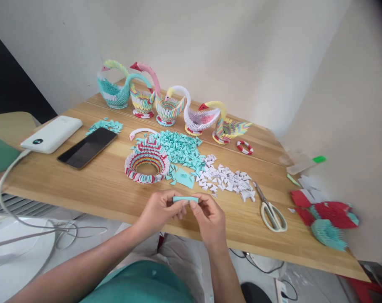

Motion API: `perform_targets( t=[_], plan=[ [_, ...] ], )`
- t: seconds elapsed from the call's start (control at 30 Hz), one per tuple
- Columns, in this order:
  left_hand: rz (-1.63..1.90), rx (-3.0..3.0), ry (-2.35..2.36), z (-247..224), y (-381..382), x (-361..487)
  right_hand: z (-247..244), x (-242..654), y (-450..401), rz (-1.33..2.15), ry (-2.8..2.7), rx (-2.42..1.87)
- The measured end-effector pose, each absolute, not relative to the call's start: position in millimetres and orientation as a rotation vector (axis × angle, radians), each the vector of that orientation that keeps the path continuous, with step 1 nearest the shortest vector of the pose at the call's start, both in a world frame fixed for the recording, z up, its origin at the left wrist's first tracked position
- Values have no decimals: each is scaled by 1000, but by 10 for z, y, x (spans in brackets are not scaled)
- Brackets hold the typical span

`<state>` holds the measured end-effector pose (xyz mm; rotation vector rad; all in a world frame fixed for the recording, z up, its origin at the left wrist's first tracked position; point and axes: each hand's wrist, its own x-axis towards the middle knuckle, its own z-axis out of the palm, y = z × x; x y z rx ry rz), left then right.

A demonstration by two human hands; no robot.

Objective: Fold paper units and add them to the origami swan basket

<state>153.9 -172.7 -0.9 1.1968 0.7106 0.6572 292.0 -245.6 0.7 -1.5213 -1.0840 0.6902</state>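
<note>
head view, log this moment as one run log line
left hand: holds teal paper strip, left end | right hand: holds right end | beyond: teal folded pieces, white folded pieces | rightward: scissors

Two hands (212, 219), five paper swans (201, 121)
</note>
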Motion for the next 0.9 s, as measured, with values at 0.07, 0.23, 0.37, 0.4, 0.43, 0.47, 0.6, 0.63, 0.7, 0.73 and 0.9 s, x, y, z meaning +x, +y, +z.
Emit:
perform_targets(
  t=[0.07, 0.23, 0.37, 0.4, 0.43, 0.47, 0.6, 0.63, 0.7, 0.73, 0.9],
  plan=[
    [656, 1192, 719, -28, -1718, 1538, 13, 2905, -2451, 624, -1042, -1542],
    [657, 1139, 746, -46, -1675, 1503, 18, 2914, -2471, 538, -972, -1531],
    [707, 1067, 729, -6, -1662, 1489, 4, 2914, -2489, 591, -969, -1516],
    [727, 1040, 724, 5, -1665, 1495, -6, 2910, -2490, 600, -977, -1517],
    [746, 1008, 718, 14, -1670, 1505, -20, 2905, -2491, 602, -990, -1524],
    [761, 976, 709, 19, -1677, 1518, -38, 2899, -2490, 591, -1004, -1537],
    [707, 938, 683, 0, -1706, 1573, -121, 2877, -2508, 475, -1050, -1615],
    [676, 957, 690, -13, -1708, 1579, -136, 2874, -2523, 446, -1059, -1629],
    [635, 999, 709, -37, -1704, 1576, -144, 2883, -2565, 425, -1096, -1635],
    [622, 1013, 714, -46, -1696, 1567, -135, 2898, -2589, 422, -1122, -1637],
    [518, 1045, 665, -55, -1632, 1496, 1, 3090, -2608, 290, -1419, -1592]
  ],
)
